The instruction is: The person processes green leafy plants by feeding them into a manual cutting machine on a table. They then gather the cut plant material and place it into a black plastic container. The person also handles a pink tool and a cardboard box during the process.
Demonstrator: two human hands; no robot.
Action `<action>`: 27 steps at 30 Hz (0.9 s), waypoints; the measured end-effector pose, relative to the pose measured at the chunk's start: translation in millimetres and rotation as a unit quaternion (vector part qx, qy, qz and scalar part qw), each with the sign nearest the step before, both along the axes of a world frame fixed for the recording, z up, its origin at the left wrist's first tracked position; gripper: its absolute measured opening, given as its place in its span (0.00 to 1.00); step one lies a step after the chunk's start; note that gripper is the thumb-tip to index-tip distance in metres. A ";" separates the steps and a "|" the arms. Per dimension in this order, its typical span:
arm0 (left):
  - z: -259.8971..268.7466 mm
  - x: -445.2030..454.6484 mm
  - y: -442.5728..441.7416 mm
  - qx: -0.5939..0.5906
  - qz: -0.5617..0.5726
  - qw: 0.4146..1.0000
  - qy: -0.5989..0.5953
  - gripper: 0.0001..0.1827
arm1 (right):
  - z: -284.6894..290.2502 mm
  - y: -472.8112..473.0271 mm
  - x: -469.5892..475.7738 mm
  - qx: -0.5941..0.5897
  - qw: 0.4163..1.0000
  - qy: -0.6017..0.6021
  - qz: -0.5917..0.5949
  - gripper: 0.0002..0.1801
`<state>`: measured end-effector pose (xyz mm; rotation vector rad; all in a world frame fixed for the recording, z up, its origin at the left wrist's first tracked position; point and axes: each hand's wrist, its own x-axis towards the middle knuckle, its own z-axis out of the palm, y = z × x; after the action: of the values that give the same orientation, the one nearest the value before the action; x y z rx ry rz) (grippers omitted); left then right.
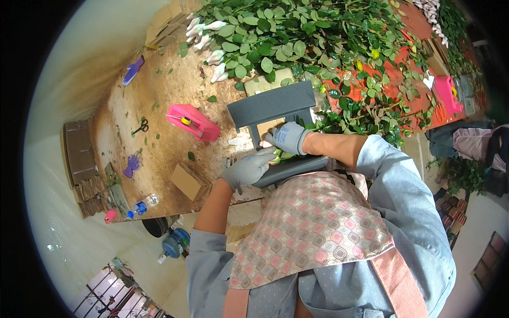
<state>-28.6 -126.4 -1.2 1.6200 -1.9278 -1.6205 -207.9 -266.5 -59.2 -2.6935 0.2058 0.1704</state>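
A dark grey plastic frame (pixel 272 104) with ribbed panels stands at the table's front edge, in front of my apron. Inside it is a piece of brown cardboard (pixel 269 126). My right hand (pixel 288 137), in a grey work glove, reaches into the frame with bent fingers around pale pink flower heads (pixel 263 144) beside the cardboard. Also gloved in grey, my left hand (pixel 247 167) comes in from the left, its fingers stretched to green leaves and a pinkish bloom (pixel 275 158). Its grip is partly hidden. Leafy stems show under my right wrist.
Long-stemmed roses (pixel 286 35) with white-wrapped heads are heaped at the back. Left of the frame are a pink tape dispenser (pixel 193 121), black scissors (pixel 141 126), folded cardboard (pixel 189 183) and a plastic bottle (pixel 144 204). Orange scissors (pixel 440 112) lie far right.
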 end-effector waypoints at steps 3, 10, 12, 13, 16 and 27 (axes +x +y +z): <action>6.7 0.2 -7.1 -0.014 -0.058 0.998 -0.021 0.26 | -7.0 2.2 -0.8 -0.018 1.000 -0.022 -0.006 0.13; 1.4 -6.5 -2.6 -0.128 -0.072 0.980 -0.134 0.26 | 7.7 -8.5 -6.6 0.042 0.998 0.039 -0.013 0.19; -4.0 -4.7 -1.4 -0.133 -0.073 0.982 -0.116 0.26 | 32.9 -11.8 -23.5 0.063 0.997 -0.005 -0.042 0.20; -3.5 -6.4 -2.2 -0.122 -0.074 0.982 -0.125 0.25 | 40.7 -14.8 -36.9 0.072 0.995 -0.026 -0.056 0.20; -6.0 -8.6 -3.3 -0.136 -0.069 0.979 -0.133 0.24 | 45.0 -29.2 -84.8 0.028 0.978 -0.101 -0.182 0.18; 5.6 -11.3 -4.1 -0.037 -0.064 0.987 -0.143 0.28 | 78.0 -135.0 -144.0 0.070 0.934 0.110 -0.334 0.18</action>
<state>-39.8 -130.5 4.3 1.8172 -2.2438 -1.4016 -351.9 -401.5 18.8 -2.3043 1.1065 0.2623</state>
